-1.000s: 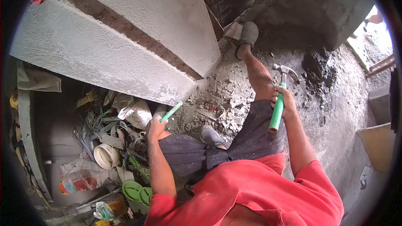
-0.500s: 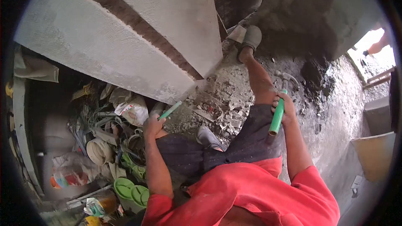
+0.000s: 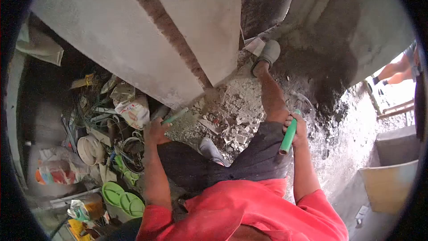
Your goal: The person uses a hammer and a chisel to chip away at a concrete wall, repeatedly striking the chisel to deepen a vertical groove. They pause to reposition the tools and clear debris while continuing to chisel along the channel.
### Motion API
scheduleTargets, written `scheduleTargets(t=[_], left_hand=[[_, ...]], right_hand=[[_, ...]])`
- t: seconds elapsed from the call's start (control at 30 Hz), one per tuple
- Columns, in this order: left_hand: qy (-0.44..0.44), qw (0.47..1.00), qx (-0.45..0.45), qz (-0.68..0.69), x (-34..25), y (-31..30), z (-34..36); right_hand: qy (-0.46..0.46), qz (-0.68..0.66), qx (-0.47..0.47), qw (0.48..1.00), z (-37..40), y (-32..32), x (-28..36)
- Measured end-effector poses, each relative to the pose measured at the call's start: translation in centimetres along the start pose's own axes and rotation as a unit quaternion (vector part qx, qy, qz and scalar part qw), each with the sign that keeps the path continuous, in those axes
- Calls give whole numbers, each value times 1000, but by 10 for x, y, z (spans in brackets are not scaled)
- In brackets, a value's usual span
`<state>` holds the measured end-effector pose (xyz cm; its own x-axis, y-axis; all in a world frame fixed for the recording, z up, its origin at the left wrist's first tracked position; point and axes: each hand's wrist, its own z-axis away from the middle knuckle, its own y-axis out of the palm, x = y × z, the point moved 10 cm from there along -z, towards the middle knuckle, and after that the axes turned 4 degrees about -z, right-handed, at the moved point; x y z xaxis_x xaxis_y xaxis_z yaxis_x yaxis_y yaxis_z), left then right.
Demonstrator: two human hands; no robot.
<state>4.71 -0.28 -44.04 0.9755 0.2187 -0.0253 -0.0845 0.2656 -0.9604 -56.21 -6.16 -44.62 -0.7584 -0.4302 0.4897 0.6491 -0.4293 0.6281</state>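
My left hand (image 3: pixel 156 131) is closed around a slim green chisel (image 3: pixel 175 115), held near my left knee with its pale tip pointing up and right, toward the wall's lower edge. In my right hand (image 3: pixel 299 128) is a claw hammer (image 3: pixel 289 136). Its green handle slants across my right thigh, and the metal head sits beyond my fist, blurred against the bright floor. Ahead stands a grey plastered wall (image 3: pixel 196 13) with a long rough groove (image 3: pixel 167 24) cut down it. The chisel is apart from the groove.
Broken rubble (image 3: pixel 232 127) covers the floor between my feet. On the left lie a white bucket (image 3: pixel 90 150), plastic bags (image 3: pixel 133 111), wires and green lids (image 3: pixel 122 198). A board (image 3: pixel 388 186) leans at the right. Another person's legs (image 3: pixel 397 72) show through the far-right opening.
The view has shifted, so my body and both hands appear further left. Both hands keep their tools. More of the other person's legs now shows at the right.
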Motion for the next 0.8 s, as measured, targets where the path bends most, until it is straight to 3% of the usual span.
scheduleTargets(t=[0.03,0.13,0.17,0.2,0.23,0.3,0.4,0.47,0.63,0.7,0.73,0.8], left_hand=[[45,998,-26,-40,-3,1,4],[-48,998,19,32,-2,-5,3],[-41,997,-34,58,0,-4,4],[-35,992,-89,78,4,-4,7],[-31,995,-71,66,-1,-12,10],[-37,996,-53,53,-6,-34,20],[-49,998,-10,37,-18,-42,18],[-3,992,-126,4,-26,-59,25],[-7,974,-208,89,-69,-109,39],[21,937,-258,236,-93,-126,48],[22,936,-258,238,-98,-118,40],[121,873,-373,289,-115,-126,35]], right_hand=[[2,-2,7,1000,-1,1,-1],[-22,36,-17,999,9,7,6],[-43,56,-42,997,8,2,7],[-48,74,0,996,-2,-3,6],[-54,86,42,994,-14,-11,8],[18,3,71,997,-19,-10,-2],[-24,49,17,998,-13,-7,2],[-33,73,-10,997,-3,-4,7],[-27,54,9,998,-6,-2,4],[-14,48,13,999,-9,-11,2],[-7,39,21,999,-12,-11,1],[-6,18,20,1000,-8,-4,0]])
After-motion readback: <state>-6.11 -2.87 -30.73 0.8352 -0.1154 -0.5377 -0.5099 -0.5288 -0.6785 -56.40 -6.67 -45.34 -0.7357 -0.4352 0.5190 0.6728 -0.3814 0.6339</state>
